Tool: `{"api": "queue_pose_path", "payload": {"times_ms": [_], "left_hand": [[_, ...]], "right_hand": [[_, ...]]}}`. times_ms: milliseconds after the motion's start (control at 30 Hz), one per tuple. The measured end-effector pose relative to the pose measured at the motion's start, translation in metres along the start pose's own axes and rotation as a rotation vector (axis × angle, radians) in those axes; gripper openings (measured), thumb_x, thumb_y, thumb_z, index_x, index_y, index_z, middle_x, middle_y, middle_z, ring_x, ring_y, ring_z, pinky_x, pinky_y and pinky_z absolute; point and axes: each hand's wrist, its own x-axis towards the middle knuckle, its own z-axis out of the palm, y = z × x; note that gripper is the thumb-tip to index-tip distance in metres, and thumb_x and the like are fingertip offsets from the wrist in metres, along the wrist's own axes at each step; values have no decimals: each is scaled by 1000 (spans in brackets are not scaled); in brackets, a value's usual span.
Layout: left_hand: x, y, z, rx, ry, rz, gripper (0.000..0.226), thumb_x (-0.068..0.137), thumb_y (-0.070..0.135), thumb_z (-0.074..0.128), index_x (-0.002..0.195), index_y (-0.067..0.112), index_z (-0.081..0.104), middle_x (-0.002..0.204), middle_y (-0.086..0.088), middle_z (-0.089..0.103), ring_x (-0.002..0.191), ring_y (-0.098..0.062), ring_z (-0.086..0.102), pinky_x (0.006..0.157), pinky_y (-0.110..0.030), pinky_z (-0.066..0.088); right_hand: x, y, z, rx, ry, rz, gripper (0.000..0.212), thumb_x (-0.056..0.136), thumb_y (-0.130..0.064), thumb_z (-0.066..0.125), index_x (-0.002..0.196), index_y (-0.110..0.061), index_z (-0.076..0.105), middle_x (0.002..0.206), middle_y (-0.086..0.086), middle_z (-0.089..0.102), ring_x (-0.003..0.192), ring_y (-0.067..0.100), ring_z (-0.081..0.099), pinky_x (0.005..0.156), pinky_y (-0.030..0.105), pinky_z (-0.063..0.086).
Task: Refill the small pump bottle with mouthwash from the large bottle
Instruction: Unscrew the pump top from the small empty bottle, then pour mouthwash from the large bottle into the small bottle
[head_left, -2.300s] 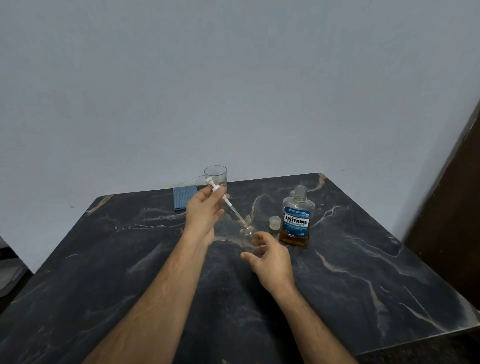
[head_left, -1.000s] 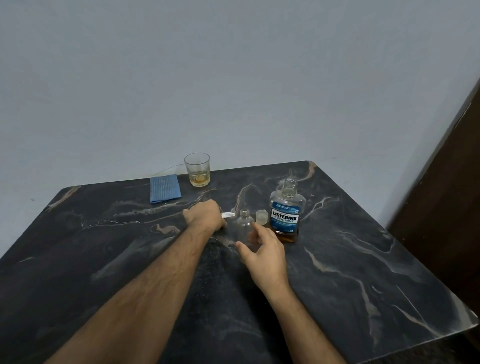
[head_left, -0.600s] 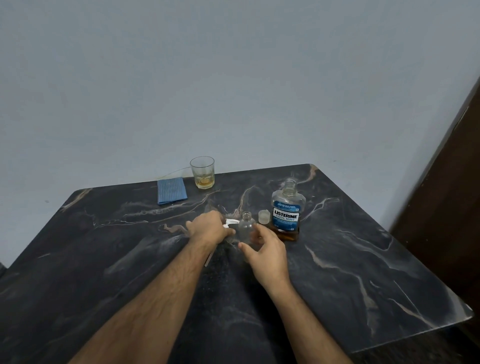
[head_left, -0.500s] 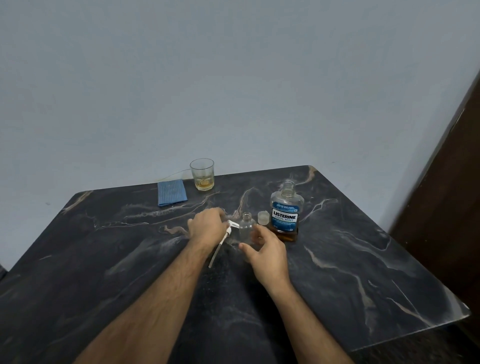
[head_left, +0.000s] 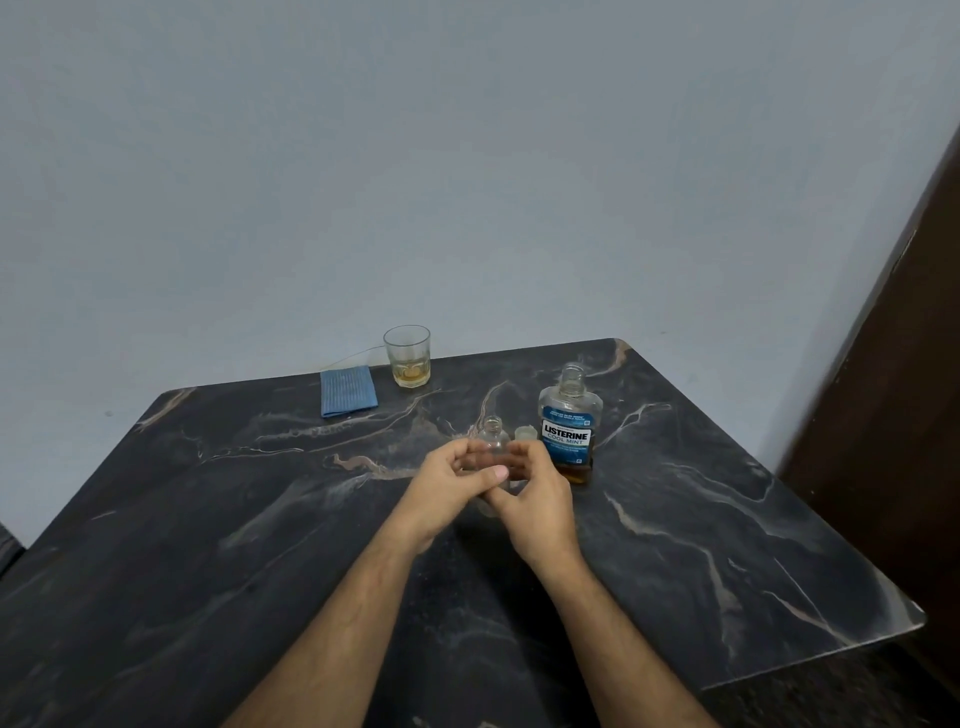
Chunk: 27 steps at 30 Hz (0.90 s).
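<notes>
The small clear bottle (head_left: 492, 436) stands open-necked on the dark marble table (head_left: 701, 519), with no pump on it. My left hand (head_left: 448, 488) curls round its left side, thumb lying across the front. My right hand (head_left: 537, 499) curls round its right side. The hands hide the bottle's lower half. The large Listerine bottle (head_left: 569, 426) stands uncapped just to the right, with amber liquid low inside. Its pale cap (head_left: 525, 432) sits between the two bottles. The pump is out of sight.
A glass (head_left: 408, 356) with a little amber liquid stands at the table's far edge. A folded blue cloth (head_left: 348, 391) lies left of it. A dark wooden door (head_left: 893, 415) rises at the right. A grey wall is behind.
My left hand lifted the pump out of the small bottle, lowered it to the table, let it go, and now joins my right hand on the bottle.
</notes>
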Motion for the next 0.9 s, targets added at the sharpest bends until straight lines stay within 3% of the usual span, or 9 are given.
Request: {"api": "queue_pose_path", "payload": {"times_ms": [167,233,367,433,500,633,700,800,900], "left_hand": [[2,-2,5,11,97,33,27,85,12,74,111,20,69,107,-2,75,101,-16,71,80,-28,57],[5,-4,6,22,151,47,28,84,15,76,110,20,68,107,-2,74,100,-18,71,78,-25,58],[11,-6,10,34,198,54,33,81,18,79,112,20,67,107,-2,73,102,-17,70,85,-29,58],[13,-7,11,65,215,59,36,80,21,80,113,21,67,106,-1,73,103,-16,69,90,-33,57],[13,-6,11,91,212,55,34,80,22,81,110,26,66,105,-1,72,102,-15,68,91,-34,56],[14,-4,10,109,193,60,31,79,22,81,104,30,65,104,-1,70,102,-15,67,92,-36,55],[15,-3,11,115,196,62,31,78,22,82,102,31,64,104,-1,70,102,-16,67,92,-38,56],[15,-2,11,121,203,62,32,77,23,83,101,33,64,106,-1,69,103,-17,66,91,-38,56],[13,-2,10,138,203,67,33,77,24,83,103,33,64,104,-2,69,102,-18,67,89,-35,56]], "right_hand": [[0,1,-10,1,-18,-57,54,77,-20,83,123,-26,56,112,-14,62,105,1,59,83,12,48],[1,6,-16,-4,34,-83,53,76,-22,83,123,-25,58,112,-10,63,103,4,60,84,15,49],[4,7,-32,23,327,-144,27,79,-18,80,98,-25,62,94,-6,66,83,8,64,70,17,51],[7,4,-43,0,481,-133,27,80,-21,79,97,-23,58,96,-4,61,81,7,60,70,19,50],[16,6,-54,-23,533,-62,40,79,-27,81,108,-21,54,108,-4,54,92,10,56,80,26,51],[38,19,-63,-47,415,58,86,71,-38,86,141,-21,38,141,2,45,130,18,44,107,40,43],[47,24,-62,-36,315,76,99,69,-38,88,148,-22,30,150,3,41,138,20,39,112,44,39],[57,31,-59,49,184,103,102,69,-30,89,150,-22,27,148,4,47,133,21,48,110,44,42],[62,38,-58,116,90,113,85,74,-21,86,143,-22,36,130,-2,59,119,17,59,104,43,50]]}}
